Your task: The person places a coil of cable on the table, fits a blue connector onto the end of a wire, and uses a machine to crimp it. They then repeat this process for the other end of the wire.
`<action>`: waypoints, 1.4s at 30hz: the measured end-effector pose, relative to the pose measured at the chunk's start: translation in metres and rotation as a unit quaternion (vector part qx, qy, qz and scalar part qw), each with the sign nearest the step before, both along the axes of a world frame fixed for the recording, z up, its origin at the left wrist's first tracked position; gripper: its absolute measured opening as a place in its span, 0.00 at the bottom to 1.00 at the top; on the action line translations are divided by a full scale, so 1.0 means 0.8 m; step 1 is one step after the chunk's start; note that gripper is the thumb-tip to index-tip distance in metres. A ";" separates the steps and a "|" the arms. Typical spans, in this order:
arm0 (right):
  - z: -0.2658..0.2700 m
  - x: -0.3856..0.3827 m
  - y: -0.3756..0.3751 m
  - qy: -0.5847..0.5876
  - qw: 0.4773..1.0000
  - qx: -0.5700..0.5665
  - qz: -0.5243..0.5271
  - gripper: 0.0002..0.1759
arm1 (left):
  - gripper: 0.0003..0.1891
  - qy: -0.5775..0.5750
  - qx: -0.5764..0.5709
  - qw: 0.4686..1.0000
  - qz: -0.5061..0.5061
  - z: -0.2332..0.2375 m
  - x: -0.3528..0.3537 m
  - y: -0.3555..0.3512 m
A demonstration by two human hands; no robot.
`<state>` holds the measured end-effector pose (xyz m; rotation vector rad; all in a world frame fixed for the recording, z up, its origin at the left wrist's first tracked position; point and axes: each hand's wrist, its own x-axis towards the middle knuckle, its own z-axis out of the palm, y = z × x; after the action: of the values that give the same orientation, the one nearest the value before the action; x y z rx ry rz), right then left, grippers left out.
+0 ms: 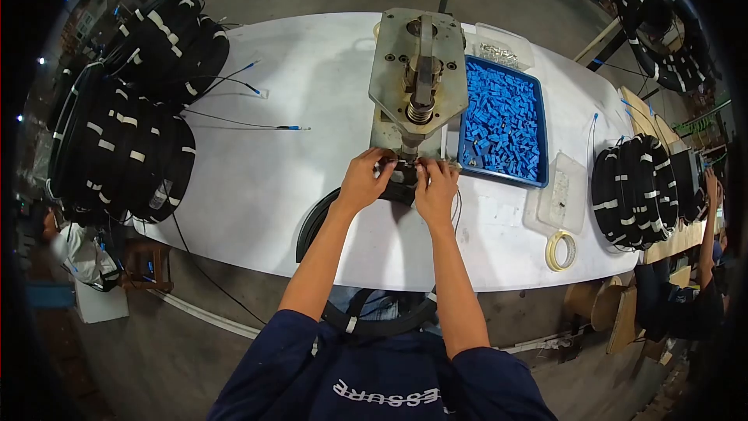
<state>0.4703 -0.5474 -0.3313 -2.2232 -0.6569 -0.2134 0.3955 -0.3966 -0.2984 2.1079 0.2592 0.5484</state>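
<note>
At the foot of a metal bench press (418, 70), my left hand (365, 180) and my right hand (436, 190) face each other with fingers pinched, just below the ram. Whatever small piece lies between the fingertips is too small and covered to name. A thin cable (458, 206) hangs in a curve beside my right hand. Under my forearms, a black cable coil (315, 222) lies partly on the white table (257, 210), and its lower part (382, 326) rests over my lap, bound with white tape.
Right of the press sits a blue tray (543, 140) of small blue connector parts. Clear plastic boxes (573, 195) and a tape roll (560, 251) lie nearby. Taped black cable coils (117, 148) stand at left, more coils (635, 193) at right. A co-worker's arm (710, 218) shows far right.
</note>
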 end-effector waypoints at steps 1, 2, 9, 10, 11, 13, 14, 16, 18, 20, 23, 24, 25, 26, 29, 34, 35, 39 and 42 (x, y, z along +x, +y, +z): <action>0.000 0.001 0.001 -0.001 1.000 0.001 0.000 0.09 | 0.07 0.013 0.000 1.000 0.003 0.003 0.000 -0.001; 0.001 0.000 0.002 0.004 1.000 -0.002 -0.003 0.09 | 0.07 0.026 -0.001 1.000 0.006 0.003 0.000 -0.001; 0.009 -0.005 0.006 -0.016 1.000 -0.007 -0.012 0.11 | 0.08 -0.007 0.034 0.999 0.001 -0.007 0.002 0.002; 0.008 -0.005 0.006 -0.016 1.000 -0.005 -0.012 0.11 | 0.08 -0.005 0.028 1.000 0.000 -0.007 0.002 0.001; 0.009 -0.005 0.006 -0.017 1.000 -0.014 -0.007 0.12 | 0.08 -0.003 0.021 1.000 -0.002 -0.006 0.002 0.000; 0.011 -0.004 0.005 -0.017 1.000 -0.021 -0.008 0.13 | 0.09 0.000 0.024 1.000 -0.005 -0.004 0.002 -0.001; 0.008 -0.004 0.007 -0.036 0.999 -0.020 -0.006 0.13 | 0.09 0.003 0.027 1.000 -0.004 -0.003 0.002 0.000; 0.003 -0.002 0.008 -0.055 0.998 -0.018 -0.002 0.13 | 0.09 0.003 0.023 1.000 0.000 -0.005 0.003 -0.001; 0.007 -0.003 0.009 -0.032 0.999 -0.012 0.009 0.13 | 0.09 0.004 0.017 1.000 0.007 -0.007 0.001 0.000; 0.010 -0.002 0.009 -0.024 1.000 -0.011 0.015 0.13 | 0.10 -0.010 0.046 0.999 0.012 -0.009 0.001 -0.001; 0.010 -0.001 0.008 -0.019 1.000 -0.013 0.021 0.13 | 0.10 -0.008 0.050 0.998 0.022 -0.008 0.002 -0.003; 0.009 -0.001 0.009 -0.021 0.999 -0.014 0.021 0.12 | 0.10 -0.006 0.049 0.999 0.023 -0.007 0.001 -0.003; 0.008 -0.001 0.010 -0.019 0.999 -0.015 0.021 0.12 | 0.10 -0.001 0.043 0.999 0.023 -0.005 0.001 -0.003; 0.007 -0.001 0.012 -0.024 0.999 -0.014 0.016 0.12 | 0.10 0.004 0.038 0.999 0.022 -0.005 0.002 -0.003; 0.006 -0.001 0.011 -0.029 0.999 -0.014 0.013 0.12 | 0.10 0.016 0.031 0.999 0.019 -0.004 0.004 -0.002; 0.007 -0.001 0.010 -0.025 0.999 -0.017 0.022 0.12 | 0.09 0.006 0.038 0.999 0.022 -0.005 0.003 -0.003; 0.007 -0.001 0.010 -0.024 0.999 -0.016 0.020 0.12 | 0.09 0.001 0.047 0.999 0.023 -0.005 0.004 -0.003; 0.008 -0.002 0.010 -0.030 0.999 -0.016 0.016 0.11 | 0.10 -0.003 0.040 0.999 0.020 -0.007 0.003 -0.003; 0.009 -0.002 0.009 -0.023 0.999 -0.020 0.017 0.11 | 0.09 0.000 0.038 0.999 0.022 -0.007 0.002 -0.003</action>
<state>0.4689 -0.5399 -0.3241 -2.2499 -0.7302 -0.2371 0.3971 -0.3992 -0.3039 2.1802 0.2882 0.5925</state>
